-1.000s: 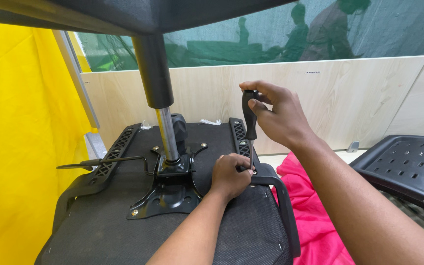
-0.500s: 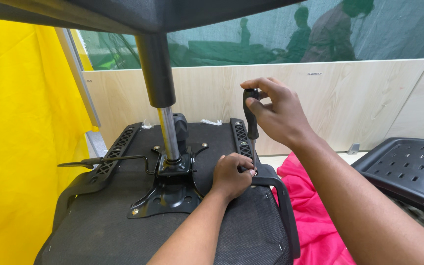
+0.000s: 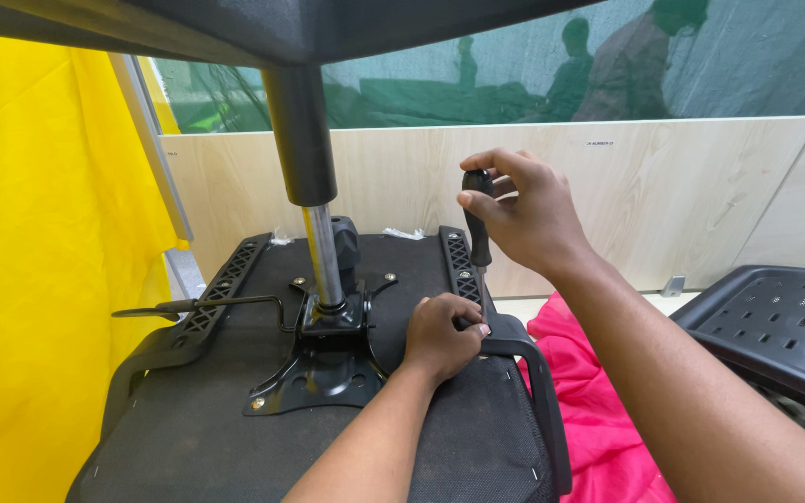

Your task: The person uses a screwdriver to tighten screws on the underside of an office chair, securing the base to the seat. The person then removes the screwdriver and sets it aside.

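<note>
Little has moved since the earlier pictures: both hands keep their places, and the screwdriver stands as it did, perhaps a shade more upright. An upturned office chair seat (image 3: 235, 438) fills the near left and middle of the scene, its dark fabric underside facing up, with a black armrest (image 3: 538, 373) running along its right edge and another armrest (image 3: 188, 326) on the left. A metal gas-lift column (image 3: 314, 200) rises from the black mounting plate (image 3: 314, 373) bolted at the seat's middle (a thin lever sticks out to the left). Right of the seat lies pink cloth (image 3: 598, 410), and farther right a perforated black panel (image 3: 775, 326). The right hand (image 3: 533, 214) wraps its fingers closed around the black handle of the screwdriver (image 3: 479, 233), held nearly vertical over the right armrest's bracket. The left hand (image 3: 442, 335), fingers curled in, pinches at the screwdriver's tip where it meets the bracket; what it grips is too small to tell.
</note>
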